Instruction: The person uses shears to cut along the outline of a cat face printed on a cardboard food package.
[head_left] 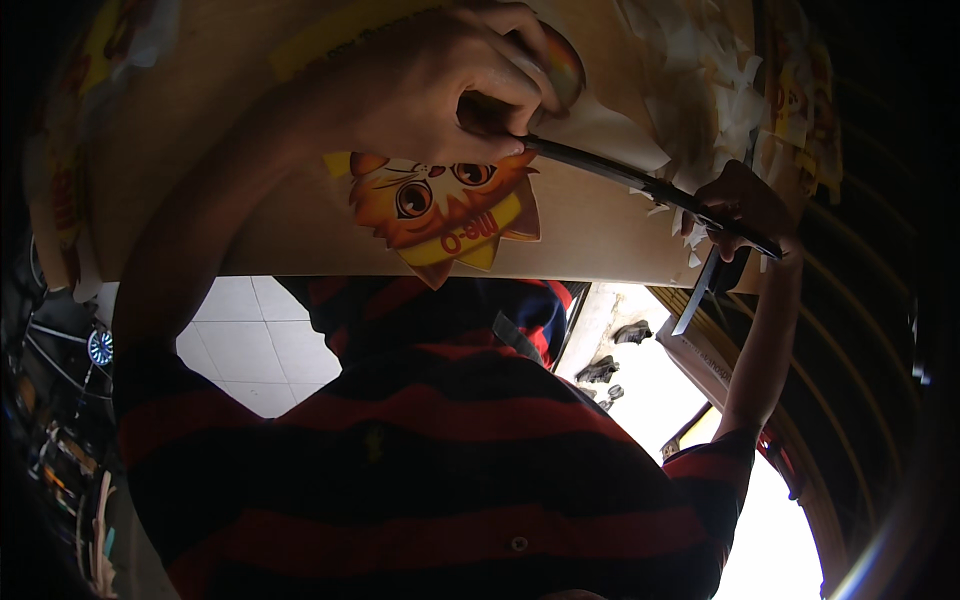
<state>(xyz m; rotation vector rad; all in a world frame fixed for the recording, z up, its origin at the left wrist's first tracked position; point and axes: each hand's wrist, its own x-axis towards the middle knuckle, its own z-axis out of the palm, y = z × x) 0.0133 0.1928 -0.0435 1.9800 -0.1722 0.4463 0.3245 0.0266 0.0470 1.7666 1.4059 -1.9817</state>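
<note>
My left hand (485, 85) is closed over the brown work surface, its thumb and finger meeting at one end of a long thin black tool (600, 168). This tool runs down to the right, with a bump like a joint partway along. Around its other end my right hand (745, 210) is closed. Below that hand a pale, narrow blade-like strip (687, 310) sticks out past the table edge. An orange cartoon cat cutout (440, 215) with a yellow band lies under my left wrist. A curved, shiny-edged piece (567, 68) shows beside my left fingers; its kind is unclear.
Crumpled pale paper scraps (700, 95) are heaped at the right of the brown table surface (270, 235). More printed yellow and red pieces (800, 95) lie at the far right and left rims. Dark shoes (600, 370) stand on the floor below, near a cardboard box (695, 355).
</note>
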